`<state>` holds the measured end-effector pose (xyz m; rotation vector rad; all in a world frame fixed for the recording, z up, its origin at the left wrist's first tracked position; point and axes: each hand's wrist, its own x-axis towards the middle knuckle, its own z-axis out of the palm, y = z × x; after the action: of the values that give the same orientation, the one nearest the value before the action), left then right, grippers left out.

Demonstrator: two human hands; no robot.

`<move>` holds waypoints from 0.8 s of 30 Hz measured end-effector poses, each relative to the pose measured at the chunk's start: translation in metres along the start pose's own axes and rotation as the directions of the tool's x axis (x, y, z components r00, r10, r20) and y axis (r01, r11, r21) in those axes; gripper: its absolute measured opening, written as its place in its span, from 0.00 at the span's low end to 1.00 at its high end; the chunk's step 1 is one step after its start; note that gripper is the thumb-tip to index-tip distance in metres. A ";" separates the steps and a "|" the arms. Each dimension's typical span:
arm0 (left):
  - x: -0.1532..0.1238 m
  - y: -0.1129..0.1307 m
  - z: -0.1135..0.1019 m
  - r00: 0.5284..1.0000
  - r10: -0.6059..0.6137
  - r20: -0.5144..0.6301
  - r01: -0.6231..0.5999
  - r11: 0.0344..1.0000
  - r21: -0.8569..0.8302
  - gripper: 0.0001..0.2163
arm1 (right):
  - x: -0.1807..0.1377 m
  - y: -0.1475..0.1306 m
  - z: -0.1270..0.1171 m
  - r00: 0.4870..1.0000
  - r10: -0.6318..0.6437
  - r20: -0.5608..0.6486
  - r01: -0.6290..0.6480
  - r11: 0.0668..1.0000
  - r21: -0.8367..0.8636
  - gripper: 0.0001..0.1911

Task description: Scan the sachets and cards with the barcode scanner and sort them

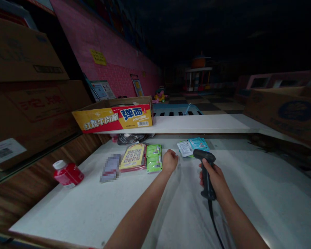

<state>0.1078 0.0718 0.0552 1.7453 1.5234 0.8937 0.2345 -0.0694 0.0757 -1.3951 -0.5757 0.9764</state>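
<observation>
My right hand [215,178] grips a black barcode scanner [207,173] by its handle, with the scanner's head pointing forward and a cable running down from its base. Closed in a loose fist, my left hand [170,160] rests on the white counter [114,211]; nothing shows in it. Just left of that fist lie green packets [154,159]. Beside them is a yellow sheet with printed codes [133,156], on a reddish stack. Blue and white packets [193,147] lie beyond the scanner's head.
A red bottle with a white cap [68,173] and a blurred-out flat item [110,168] are on the left. A noodle carton [116,116] sits on the raised shelf [197,123]. Cardboard boxes [36,114] are stacked at left; another open box [287,107] stands at right.
</observation>
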 end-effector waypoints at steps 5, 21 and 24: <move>0.020 0.011 0.044 0.954 -0.299 0.028 0.296 0.920 -0.257 0.18 | 0.003 -0.004 -0.004 1.000 -0.005 0.023 0.003 0.997 0.079 0.23; -0.009 -0.035 -0.026 0.970 0.083 -0.227 -0.189 0.845 -0.501 0.14 | -0.012 -0.004 0.005 0.970 -0.021 0.244 0.002 0.997 0.079 0.23; -0.024 -0.059 -0.048 0.925 0.171 -0.338 -0.298 0.880 -0.370 0.13 | -0.019 -0.002 0.008 0.947 -0.039 0.318 0.053 0.998 -0.033 0.23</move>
<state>0.0326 0.0561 0.0314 1.5453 1.1826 1.5451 0.2191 -0.0806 0.0824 -1.2617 -0.8685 1.1665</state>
